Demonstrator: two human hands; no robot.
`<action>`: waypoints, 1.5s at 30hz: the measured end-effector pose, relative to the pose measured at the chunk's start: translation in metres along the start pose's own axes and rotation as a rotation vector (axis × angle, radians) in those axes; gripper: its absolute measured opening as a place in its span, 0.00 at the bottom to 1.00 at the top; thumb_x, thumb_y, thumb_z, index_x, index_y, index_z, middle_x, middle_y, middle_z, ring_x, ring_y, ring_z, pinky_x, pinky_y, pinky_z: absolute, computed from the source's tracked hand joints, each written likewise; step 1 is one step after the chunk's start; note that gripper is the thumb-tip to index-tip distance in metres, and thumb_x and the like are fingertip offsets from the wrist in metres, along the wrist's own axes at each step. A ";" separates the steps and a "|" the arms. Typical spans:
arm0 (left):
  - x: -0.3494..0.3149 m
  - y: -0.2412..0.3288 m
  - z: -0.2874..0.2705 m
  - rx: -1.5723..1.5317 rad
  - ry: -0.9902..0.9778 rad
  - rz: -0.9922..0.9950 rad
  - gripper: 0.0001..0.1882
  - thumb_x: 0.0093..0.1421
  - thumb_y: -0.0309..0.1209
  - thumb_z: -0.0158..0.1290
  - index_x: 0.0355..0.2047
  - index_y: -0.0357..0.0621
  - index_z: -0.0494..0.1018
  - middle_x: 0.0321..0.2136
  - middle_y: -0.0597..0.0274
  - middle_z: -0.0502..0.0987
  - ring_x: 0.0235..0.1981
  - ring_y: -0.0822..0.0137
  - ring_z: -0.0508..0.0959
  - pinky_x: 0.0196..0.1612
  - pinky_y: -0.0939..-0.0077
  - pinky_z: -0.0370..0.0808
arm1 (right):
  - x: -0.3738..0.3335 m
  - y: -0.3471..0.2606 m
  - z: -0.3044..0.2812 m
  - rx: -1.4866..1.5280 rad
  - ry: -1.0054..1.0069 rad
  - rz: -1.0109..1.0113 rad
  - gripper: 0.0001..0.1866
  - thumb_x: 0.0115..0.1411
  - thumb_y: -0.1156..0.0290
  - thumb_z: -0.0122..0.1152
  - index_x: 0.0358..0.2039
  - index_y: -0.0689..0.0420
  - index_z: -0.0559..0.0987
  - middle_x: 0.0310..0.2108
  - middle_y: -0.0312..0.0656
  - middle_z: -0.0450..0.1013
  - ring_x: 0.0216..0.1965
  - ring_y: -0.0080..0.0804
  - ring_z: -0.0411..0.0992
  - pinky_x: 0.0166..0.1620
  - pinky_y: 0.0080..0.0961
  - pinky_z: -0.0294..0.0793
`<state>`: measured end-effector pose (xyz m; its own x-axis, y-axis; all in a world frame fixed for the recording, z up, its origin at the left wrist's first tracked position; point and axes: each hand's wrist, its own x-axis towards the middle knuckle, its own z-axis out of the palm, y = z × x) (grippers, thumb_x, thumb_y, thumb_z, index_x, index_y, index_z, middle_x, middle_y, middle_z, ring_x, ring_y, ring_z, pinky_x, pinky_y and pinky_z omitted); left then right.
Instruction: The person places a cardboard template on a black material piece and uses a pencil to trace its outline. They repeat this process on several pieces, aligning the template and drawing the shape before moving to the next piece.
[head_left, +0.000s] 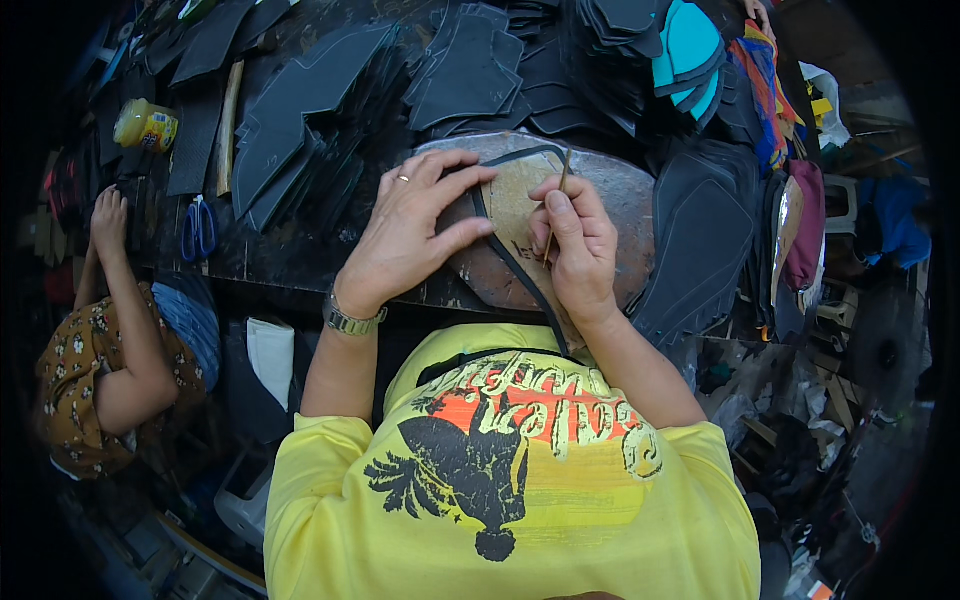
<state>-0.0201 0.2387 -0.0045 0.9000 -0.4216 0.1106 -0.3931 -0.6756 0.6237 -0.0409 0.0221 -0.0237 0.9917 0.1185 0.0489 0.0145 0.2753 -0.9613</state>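
Observation:
A tan pattern piece with a dark border strip lies on a rounded, worn grey-brown slab in front of me. My left hand rests at its left side, fingers stretched out and apart, the fingertips touching its dark edge. Between the thumb and fingers of my right hand is a thin, brownish stick-like tool, held nearly upright over the right side of the piece. The tool's lower tip is close to the tan surface; whether it touches I cannot tell.
Stacks of dark cut sheets with pale outlines crowd the far side, beside turquoise pieces. More dark sheets lie right of the slab. Blue-handled scissors and a yellow jar are on the left, near another person's arm.

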 end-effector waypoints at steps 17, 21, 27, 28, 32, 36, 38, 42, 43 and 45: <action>0.017 0.002 0.007 -0.002 0.194 -0.126 0.21 0.57 0.35 0.68 0.52 0.46 0.83 0.55 0.56 0.77 0.58 0.55 0.75 0.61 0.61 0.71 | 0.002 0.003 0.000 0.013 -0.021 0.006 0.09 0.77 0.68 0.52 0.49 0.58 0.76 0.28 0.28 0.70 0.26 0.11 0.65 0.30 0.12 0.66; 0.018 0.001 0.007 -0.009 0.202 -0.121 0.21 0.57 0.34 0.68 0.51 0.47 0.83 0.55 0.57 0.77 0.58 0.55 0.75 0.62 0.61 0.71 | 0.001 0.007 0.004 0.065 0.027 -0.027 0.08 0.76 0.69 0.54 0.50 0.59 0.73 0.38 0.36 0.76 0.37 0.20 0.77 0.40 0.16 0.79; 0.017 0.001 0.009 -0.021 0.204 -0.084 0.19 0.58 0.34 0.67 0.51 0.53 0.84 0.57 0.59 0.75 0.57 0.57 0.74 0.61 0.60 0.68 | 0.000 0.008 0.006 -0.061 -0.017 -0.084 0.08 0.75 0.73 0.54 0.51 0.60 0.74 0.43 0.38 0.76 0.41 0.21 0.78 0.47 0.19 0.80; 0.017 0.001 0.009 -0.015 0.184 -0.084 0.19 0.58 0.33 0.67 0.52 0.54 0.84 0.58 0.59 0.75 0.58 0.58 0.73 0.62 0.60 0.68 | -0.001 0.008 0.005 -0.102 -0.020 -0.091 0.08 0.75 0.74 0.54 0.51 0.61 0.74 0.43 0.38 0.76 0.41 0.21 0.78 0.47 0.18 0.80; 0.015 -0.001 0.010 0.009 0.173 -0.072 0.18 0.59 0.34 0.66 0.51 0.56 0.85 0.58 0.61 0.74 0.56 0.60 0.73 0.61 0.62 0.68 | -0.003 0.007 0.006 -0.218 -0.025 -0.105 0.08 0.75 0.74 0.55 0.51 0.61 0.75 0.42 0.36 0.75 0.41 0.20 0.78 0.47 0.18 0.79; 0.015 -0.003 0.011 0.003 0.175 -0.076 0.18 0.59 0.34 0.66 0.51 0.57 0.85 0.59 0.62 0.74 0.56 0.60 0.73 0.61 0.62 0.68 | -0.003 0.008 0.005 -0.250 -0.035 -0.119 0.08 0.75 0.74 0.55 0.51 0.61 0.75 0.42 0.35 0.75 0.40 0.18 0.77 0.47 0.17 0.78; 0.015 -0.004 0.012 0.005 0.179 -0.072 0.18 0.59 0.34 0.66 0.51 0.57 0.85 0.59 0.62 0.74 0.57 0.60 0.73 0.62 0.61 0.68 | -0.002 0.008 0.005 -0.282 -0.050 -0.122 0.08 0.75 0.74 0.55 0.51 0.61 0.75 0.42 0.35 0.75 0.40 0.18 0.77 0.47 0.17 0.78; 0.014 -0.004 0.013 0.008 0.185 -0.067 0.18 0.60 0.35 0.66 0.51 0.56 0.85 0.59 0.61 0.74 0.57 0.60 0.73 0.62 0.61 0.68 | -0.003 0.009 0.004 -0.307 -0.054 -0.120 0.08 0.75 0.75 0.55 0.51 0.61 0.76 0.42 0.35 0.76 0.40 0.18 0.77 0.46 0.17 0.78; 0.014 -0.004 0.013 0.006 0.184 -0.068 0.18 0.60 0.35 0.66 0.51 0.56 0.85 0.59 0.61 0.74 0.57 0.60 0.73 0.62 0.62 0.68 | -0.003 0.009 0.004 -0.313 -0.057 -0.120 0.08 0.75 0.75 0.55 0.51 0.61 0.76 0.42 0.35 0.76 0.40 0.18 0.77 0.46 0.16 0.78; 0.014 -0.004 0.013 0.001 0.182 -0.068 0.18 0.60 0.35 0.66 0.51 0.56 0.85 0.59 0.61 0.74 0.57 0.60 0.73 0.62 0.61 0.67 | -0.003 0.009 0.003 -0.328 -0.062 -0.112 0.08 0.75 0.75 0.55 0.50 0.61 0.76 0.42 0.35 0.76 0.40 0.18 0.77 0.46 0.16 0.78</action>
<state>-0.0085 0.2280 -0.0156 0.9437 -0.2588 0.2062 -0.3303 -0.6996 0.6336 -0.0442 0.0276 -0.0317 0.9722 0.1651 0.1661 0.1733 -0.0296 -0.9844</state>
